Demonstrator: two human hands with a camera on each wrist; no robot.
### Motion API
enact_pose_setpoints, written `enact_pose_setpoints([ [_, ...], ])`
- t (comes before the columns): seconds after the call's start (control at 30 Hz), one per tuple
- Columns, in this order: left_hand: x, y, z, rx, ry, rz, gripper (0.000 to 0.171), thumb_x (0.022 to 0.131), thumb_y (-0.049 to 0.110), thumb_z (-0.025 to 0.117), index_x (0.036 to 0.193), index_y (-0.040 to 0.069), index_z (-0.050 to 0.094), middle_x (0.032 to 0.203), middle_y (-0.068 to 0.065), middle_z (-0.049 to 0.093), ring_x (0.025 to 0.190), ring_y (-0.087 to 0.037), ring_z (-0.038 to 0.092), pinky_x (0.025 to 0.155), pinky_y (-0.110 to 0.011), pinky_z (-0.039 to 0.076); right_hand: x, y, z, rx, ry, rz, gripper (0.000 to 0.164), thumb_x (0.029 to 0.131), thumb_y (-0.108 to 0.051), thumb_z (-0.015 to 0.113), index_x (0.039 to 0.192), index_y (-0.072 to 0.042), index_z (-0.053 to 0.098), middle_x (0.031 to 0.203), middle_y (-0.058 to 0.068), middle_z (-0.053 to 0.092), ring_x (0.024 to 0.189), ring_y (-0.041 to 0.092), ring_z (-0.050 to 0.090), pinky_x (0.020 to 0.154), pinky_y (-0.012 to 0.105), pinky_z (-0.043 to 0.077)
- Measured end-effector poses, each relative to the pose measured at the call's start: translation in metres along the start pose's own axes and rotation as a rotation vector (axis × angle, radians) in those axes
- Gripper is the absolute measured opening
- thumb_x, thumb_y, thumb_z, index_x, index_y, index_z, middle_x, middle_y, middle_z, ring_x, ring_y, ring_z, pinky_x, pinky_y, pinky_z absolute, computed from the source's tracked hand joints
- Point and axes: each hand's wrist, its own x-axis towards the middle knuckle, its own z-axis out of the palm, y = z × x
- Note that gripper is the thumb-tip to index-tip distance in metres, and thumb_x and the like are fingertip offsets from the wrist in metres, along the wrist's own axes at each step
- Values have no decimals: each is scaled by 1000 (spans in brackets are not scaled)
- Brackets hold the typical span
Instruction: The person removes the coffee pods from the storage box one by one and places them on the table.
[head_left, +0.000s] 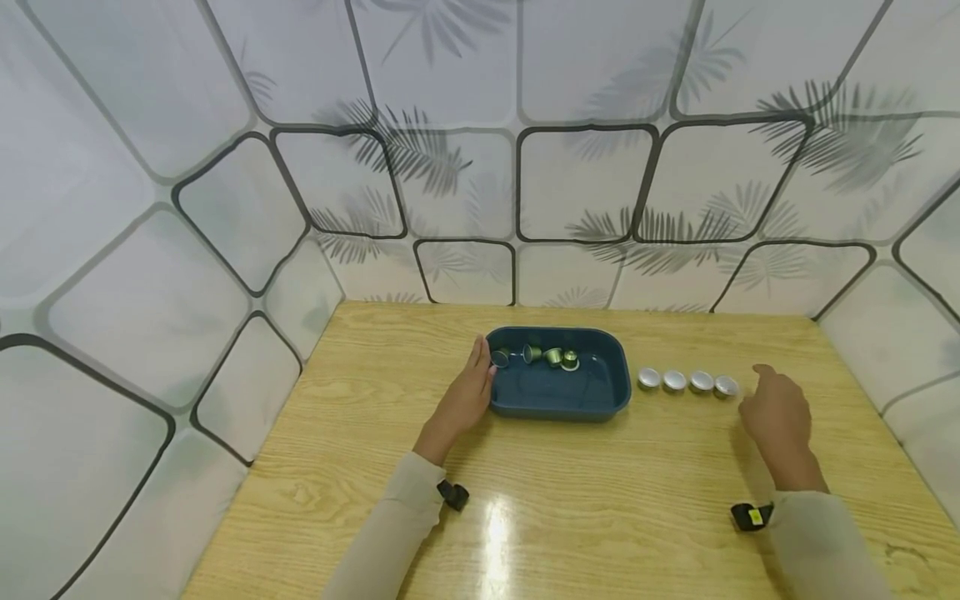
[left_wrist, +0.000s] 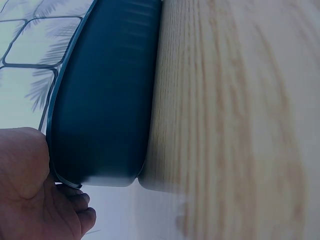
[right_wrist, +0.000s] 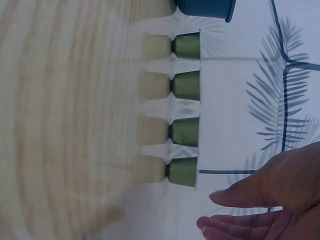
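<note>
A dark blue rectangular tray (head_left: pixel 558 412) stands on the table, with several green coffee capsules (head_left: pixel 553 357) lying along its far side. My left hand (head_left: pixel 467 392) holds the tray's left end, fingers along the outer wall and thumb at the rim; the left wrist view shows the hand (left_wrist: pixel 30 185) against the tray's corner (left_wrist: pixel 105 100). Right of the tray, a row of green coffee capsules (head_left: pixel 701 382) stands with silver lids up. My right hand (head_left: pixel 780 417) is just right of the row's end capsule (right_wrist: pixel 182 171), thumb and fingers apart, holding nothing.
The pale wooden table (head_left: pixel 600 500) reaches back to a patterned wall (head_left: pixel 465 192) with leaf prints. More of that wall stands on the left and right sides. Each wrist carries a small black camera (head_left: pixel 453 495).
</note>
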Motion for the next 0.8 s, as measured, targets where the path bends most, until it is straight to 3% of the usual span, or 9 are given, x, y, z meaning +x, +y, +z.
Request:
enact_pose_setpoints([
  [0.07, 0, 0, 0, -1, 4, 4, 58, 113, 19, 34, 158, -8, 11, 168, -23, 2, 152, -33, 19, 120, -45, 28, -3, -5, -4, -23, 10, 11, 52, 88, 6, 54, 137, 20, 41, 111, 45, 54, 74, 48, 57, 54, 51, 48],
  [0.23, -1, 0, 0, 3, 13, 12, 58, 113, 19, 34, 158, -9, 11, 167, -26, 5, 152, -34, 19, 119, -45, 29, -9, -19, -10, -33, 33, -6, 50, 93, 1, 56, 137, 21, 41, 117, 47, 50, 99, 63, 53, 67, 64, 48],
  [0.5, 0, 1, 0, 8, 16, 16, 58, 113, 19, 35, 158, -9, 12, 168, -22, 2, 152, -33, 18, 119, -45, 28, -16, -38, -11, 3, 32, -83, 51, 98, -9, 60, 139, 17, 44, 123, 45, 53, 87, 53, 62, 56, 53, 52],
  [0.6, 0, 1, 0, 5, 19, 19, 58, 113, 19, 35, 158, -10, 13, 167, -22, 3, 152, -33, 19, 119, -45, 29, -18, -45, -8, 12, 29, -108, 52, 98, -11, 62, 140, 15, 45, 126, 42, 54, 95, 54, 62, 60, 54, 53],
  [0.8, 0, -1, 1, 12, 7, 7, 58, 113, 19, 34, 158, -8, 11, 168, -20, 0, 153, -31, 17, 120, -44, 28, -23, -63, -6, 35, 28, -122, 52, 99, -14, 64, 141, 11, 47, 129, 39, 55, 96, 50, 65, 58, 52, 54],
])
